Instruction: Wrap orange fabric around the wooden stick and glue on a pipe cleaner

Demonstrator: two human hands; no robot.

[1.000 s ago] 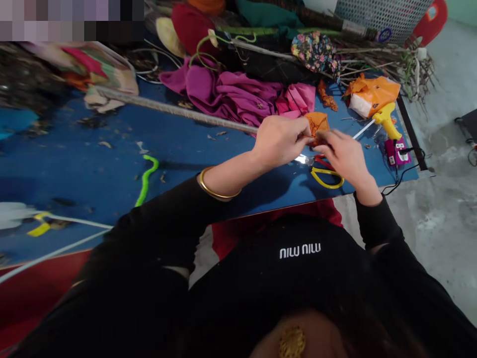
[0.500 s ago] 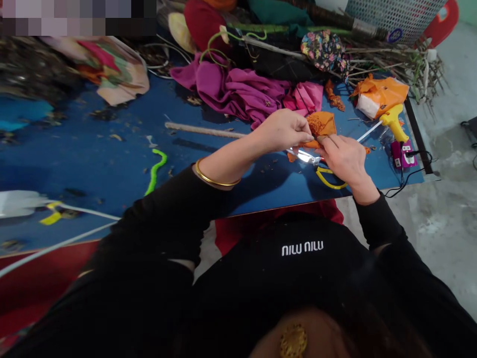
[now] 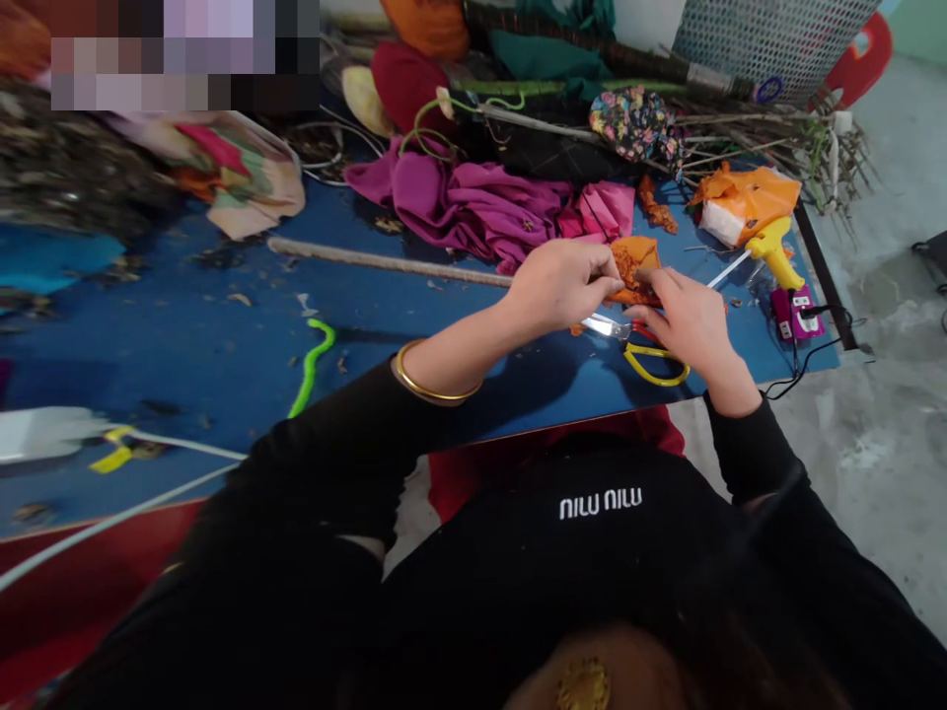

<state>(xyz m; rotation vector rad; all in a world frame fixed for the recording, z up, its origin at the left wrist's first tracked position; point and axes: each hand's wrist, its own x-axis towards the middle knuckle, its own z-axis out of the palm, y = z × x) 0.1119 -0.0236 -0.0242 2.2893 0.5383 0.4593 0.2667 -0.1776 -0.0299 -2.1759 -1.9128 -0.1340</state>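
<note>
My left hand point(image 3: 566, 281) is closed in a pinch, thumb against fingertips, with a gold bangle at the wrist. A long thin brownish stick point(image 3: 392, 263) runs leftward from under this hand, raised over its shadow on the blue table point(image 3: 421, 375); its right end is hidden by the hand. My right hand point(image 3: 685, 320) is beside it, thumb and forefinger apart, nothing plainly between them. Its fingertips are close to a crumpled orange piece point(image 3: 634, 258); whether they touch it I cannot tell. Scissors with yellow handles point(image 3: 658, 378) and silver blades lie below both hands.
A yellow glue gun point(image 3: 773, 247) stands by a purple power socket point(image 3: 795, 314) with black cords. Purple cloth point(image 3: 473, 202), an orange packet point(image 3: 751, 202) and twigs lie beyond my hands. A green fuzzy strip point(image 3: 311, 370) and white cords are at left.
The stick's far end has swung left and its shadow has dropped lower. My right thumb and forefinger have parted from a pinch, and the hands are slightly farther apart.
</note>
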